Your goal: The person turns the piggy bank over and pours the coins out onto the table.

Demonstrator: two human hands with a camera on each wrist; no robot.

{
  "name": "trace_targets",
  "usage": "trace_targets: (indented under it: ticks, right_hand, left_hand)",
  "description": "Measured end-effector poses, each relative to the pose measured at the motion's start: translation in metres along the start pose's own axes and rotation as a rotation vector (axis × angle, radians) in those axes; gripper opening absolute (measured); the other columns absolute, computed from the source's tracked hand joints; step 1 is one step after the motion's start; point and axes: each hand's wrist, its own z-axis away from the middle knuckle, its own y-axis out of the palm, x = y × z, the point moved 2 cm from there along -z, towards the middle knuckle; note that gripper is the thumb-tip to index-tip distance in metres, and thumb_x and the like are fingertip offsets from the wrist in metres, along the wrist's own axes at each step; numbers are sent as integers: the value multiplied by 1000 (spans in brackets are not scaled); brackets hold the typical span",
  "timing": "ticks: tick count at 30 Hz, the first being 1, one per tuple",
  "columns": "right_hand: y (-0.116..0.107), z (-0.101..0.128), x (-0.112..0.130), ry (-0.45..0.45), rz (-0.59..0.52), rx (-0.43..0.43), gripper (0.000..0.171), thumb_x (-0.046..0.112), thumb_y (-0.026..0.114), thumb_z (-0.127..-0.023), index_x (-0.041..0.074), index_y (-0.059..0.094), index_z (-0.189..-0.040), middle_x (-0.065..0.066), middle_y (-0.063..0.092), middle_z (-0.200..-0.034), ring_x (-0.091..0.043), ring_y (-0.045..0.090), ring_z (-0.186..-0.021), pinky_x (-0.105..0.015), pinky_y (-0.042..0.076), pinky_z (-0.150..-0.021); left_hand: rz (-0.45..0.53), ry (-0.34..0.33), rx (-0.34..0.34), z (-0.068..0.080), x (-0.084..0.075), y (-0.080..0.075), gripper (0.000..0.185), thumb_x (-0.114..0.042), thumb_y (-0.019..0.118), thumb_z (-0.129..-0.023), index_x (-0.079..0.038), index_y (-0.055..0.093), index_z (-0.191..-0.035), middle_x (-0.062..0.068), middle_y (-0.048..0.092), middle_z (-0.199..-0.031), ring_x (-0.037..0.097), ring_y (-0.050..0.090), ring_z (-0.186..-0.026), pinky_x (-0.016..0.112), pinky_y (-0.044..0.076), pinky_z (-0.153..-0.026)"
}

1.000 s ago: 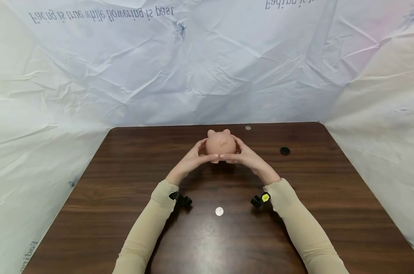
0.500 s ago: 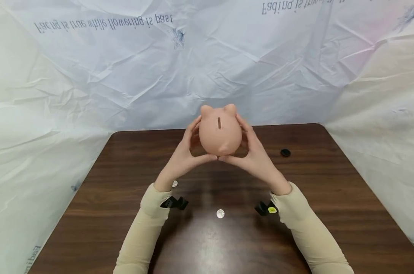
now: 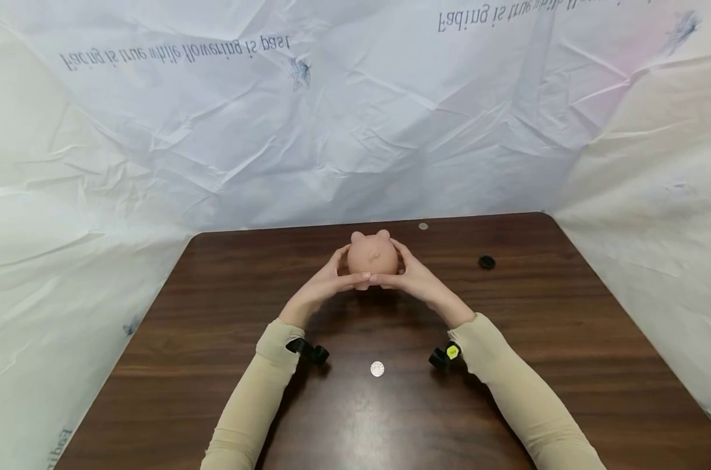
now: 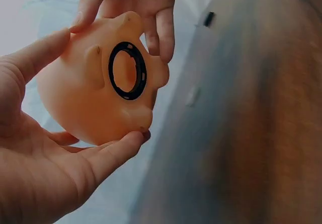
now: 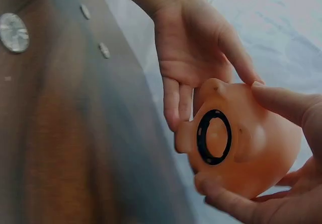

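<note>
Above the middle of the desk (image 3: 226, 287), slightly toward its far edge, a peach-coloured piggy bank (image 3: 373, 256) hangs between both hands. The left hand (image 3: 326, 281) cups its left flank and the right hand (image 3: 410, 277) its right flank, each grip curled round the body with the fingertips meeting beneath the near end. In the head view the bank's long axis runs away from the person: the two ears sit at the far, upper end and the rounded rump faces the camera. The wrist views show its underside, where a black ring (image 4: 128, 71) frames a round open hole between the stubby legs; that belly faces down toward the desk.

A silver coin (image 3: 377, 369) lies on the wood near the bottom centre of the frame, between the two forearms. A smaller coin (image 3: 423, 226) sits close to the far edge, just right of the bank. A black round cap (image 3: 487, 262) lies well apart to the right. Crumpled white sheeting (image 3: 355, 130) with upside-down printed lettering fills the upper frame and both sides.
</note>
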Motion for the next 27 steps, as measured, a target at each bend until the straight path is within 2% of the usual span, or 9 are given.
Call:
trace_targets:
  ticks: [3, 7, 10, 11, 13, 18, 20, 24, 27]
  right_hand:
    - [4, 10, 29, -234, 102, -39, 103, 20, 81, -88, 27, 11, -163, -11, 39, -154, -29, 54, -128, -43, 53, -96]
    - [8, 31, 77, -725, 315, -119, 110, -3, 85, -78, 21, 20, -163, -10, 26, -163, -32, 41, -141, -39, 50, -101]
    - [6, 37, 89, -930, 403, -142, 113, -13, 87, -70, 13, 23, -161, -15, 17, -166, -36, 28, -148, -40, 48, -105]
    - [4, 36, 86, -921, 401, -130, 113, -12, 87, -71, 14, 24, -161, -15, 16, -166, -36, 27, -148, -41, 48, -105]
    - [1, 30, 72, -796, 357, -89, 108, -7, 86, -76, 17, 24, -161, -12, 22, -165, -33, 35, -144, -41, 49, -103]
    - [-7, 11, 18, -279, 171, 5, 100, 11, 81, -87, 30, 17, -162, -3, 29, -160, -27, 46, -136, -46, 51, -100]
    - [-8, 6, 3, -155, 132, 32, 101, 14, 81, -88, 28, 14, -162, -6, 25, -162, -32, 44, -138, -50, 50, -100]
    - [-7, 4, -8, -81, 122, 54, 102, 14, 79, -90, 21, 9, -163, -13, 22, -163, -39, 43, -137, -49, 51, -98]
    - [-1, 14, 7, -211, 165, 21, 102, 9, 78, -90, 23, 9, -164, -12, 24, -162, -36, 46, -135, -45, 52, -96]
  left_hand:
    - [-45, 184, -34, 15, -32, 0, 106, -30, 84, -85, -35, 10, -161, 1, 38, -153, 22, 51, -131, 45, 49, -102]
    - [-226, 523, -99, 47, -85, 4, 123, -11, 90, -78, -43, 5, -161, -8, 30, -159, 18, 46, -135, 45, 46, -104]
    - [-293, 680, -101, 56, -97, 6, 132, 0, 91, -72, -37, 2, -163, -5, 25, -162, 21, 43, -138, 48, 43, -107]
    - [-296, 681, -99, 54, -94, 6, 131, 0, 91, -72, -35, 2, -163, -5, 25, -163, 22, 42, -139, 48, 42, -108]
    - [-253, 603, -72, 44, -78, 5, 125, -5, 89, -76, -34, 4, -163, -3, 28, -161, 22, 44, -137, 46, 45, -106]
    - [-80, 175, -12, 12, -24, 4, 109, -28, 85, -84, -31, 8, -161, 5, 43, -149, 23, 55, -127, 43, 52, -98]
    - [-37, 63, 5, 5, -8, 5, 110, -32, 85, -84, -26, 7, -161, 9, 46, -146, 25, 57, -124, 45, 52, -97]
    - [-12, 8, 20, 3, 1, 8, 108, -30, 84, -85, -19, 8, -161, 11, 45, -147, 27, 56, -125, 44, 49, -101]
    - [-65, 112, 0, 16, -21, 12, 110, -24, 85, -84, -23, 7, -162, 7, 40, -152, 24, 52, -129, 42, 48, -102]
